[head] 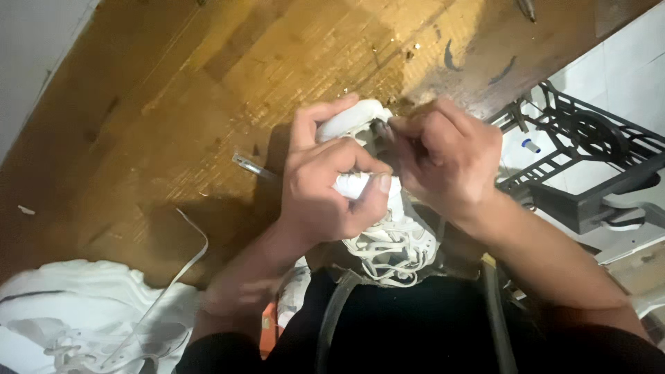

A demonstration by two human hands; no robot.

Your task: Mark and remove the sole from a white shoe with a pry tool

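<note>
Black apron (415,332) fills the near edge, w/ a white shoe (388,242) pinned against it at the bench's (208,104) near edge, laces facing up, toe end out over the wood. Left hand (325,187) is clamped round the toe, thumb pressed on the upper. Right hand (447,163) is pinched tight on a small dark tool (383,130) at the toe; can't tell what kind. Shoe looks light, upper soft and giving, sole stiffer, so best held by toe or sole, not the loose laces. Second white shoe (76,312) lies at the near left corner, lace trailing. Metal pin (253,167) sits just left of the hands. Black iron frame (589,166) stands off the bench's right edge.
</note>
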